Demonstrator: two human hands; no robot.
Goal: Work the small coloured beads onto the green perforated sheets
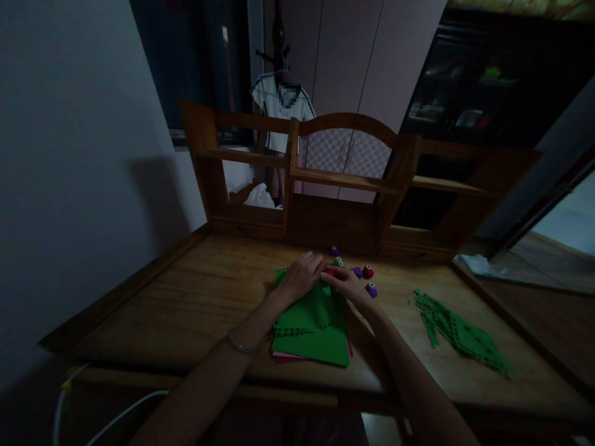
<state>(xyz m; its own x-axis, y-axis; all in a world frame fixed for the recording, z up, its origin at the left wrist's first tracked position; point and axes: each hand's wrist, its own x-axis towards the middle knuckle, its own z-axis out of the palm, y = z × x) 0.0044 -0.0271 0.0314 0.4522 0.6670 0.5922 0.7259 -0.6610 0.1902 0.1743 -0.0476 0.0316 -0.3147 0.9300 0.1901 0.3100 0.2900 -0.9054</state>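
Observation:
A stack of green paper sheets (312,325), with a pink sheet showing under its front edge, lies in the middle of the wooden desk (186,303). Both my hands meet at the stack's far edge. My left hand (303,274) rests curled on the green sheet. My right hand (344,282) pinches a small red craft punch (330,271) against the paper. Several small punches sit just behind: a red one (367,271), purple ones (370,289) and a green one (338,261).
A pile of punched green paper strips (458,331) lies on the desk's right side. A wooden shelf unit (344,179) stands along the back edge. A crumpled white paper (474,264) sits at the far right. A wall closes off the left.

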